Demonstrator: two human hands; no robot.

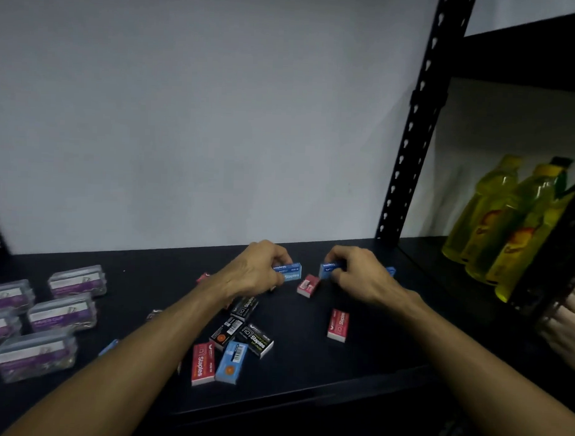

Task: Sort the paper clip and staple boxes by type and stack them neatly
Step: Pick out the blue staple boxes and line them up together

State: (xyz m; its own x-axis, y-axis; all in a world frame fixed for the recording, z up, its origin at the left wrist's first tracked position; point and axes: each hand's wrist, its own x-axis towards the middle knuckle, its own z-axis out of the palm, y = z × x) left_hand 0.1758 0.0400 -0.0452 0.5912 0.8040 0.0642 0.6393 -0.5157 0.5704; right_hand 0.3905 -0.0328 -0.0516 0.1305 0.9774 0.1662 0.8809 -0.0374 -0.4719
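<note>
From the head camera, the left hand (256,269) pinched a blue staple box (290,272) and the right hand (359,274) another blue box (329,270), both at the shelf (366,361) back. Small, stiff, probably light cartons; best gripped across the long sides.

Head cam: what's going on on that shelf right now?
A person is sorting small staple boxes on a dark shelf. The left hand grips a blue staples box; the right hand grips another blue box. Red, black and blue boxes lie scattered in front; clear paper clip boxes are grouped at left.
</note>
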